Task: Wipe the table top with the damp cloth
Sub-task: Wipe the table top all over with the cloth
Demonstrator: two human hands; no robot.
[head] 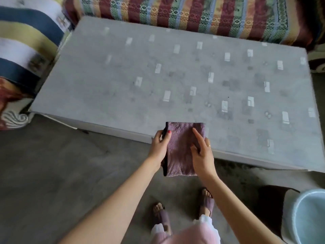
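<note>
At the near edge of the grey, white-flecked rectangular table top (158,71), a folded mauve terry cloth (181,147) is held in both hands, its far end over the table's edge and its near end hanging out over the concrete floor (52,164). The left hand (159,147) clamps the cloth's left border, thumb on top and the other fingers curled underneath and out of sight. The right hand (202,154) lies on the cloth's right side, fingers spread and extended with the forefinger stretched toward the far end; the thumb presses the fabric, and whether any finger reaches underneath cannot be told. The table top is bare of objects across its whole width, with open room to the left, right and far side of the cloth. A striped woven sofa cover (193,13) runs just beyond the far edge, and a blue, white and olive striped cushion (26,37) sits near the left corner. At lower right a pale blue plastic basin (309,217) is cut off by the frame. The left side is blurred.
</note>
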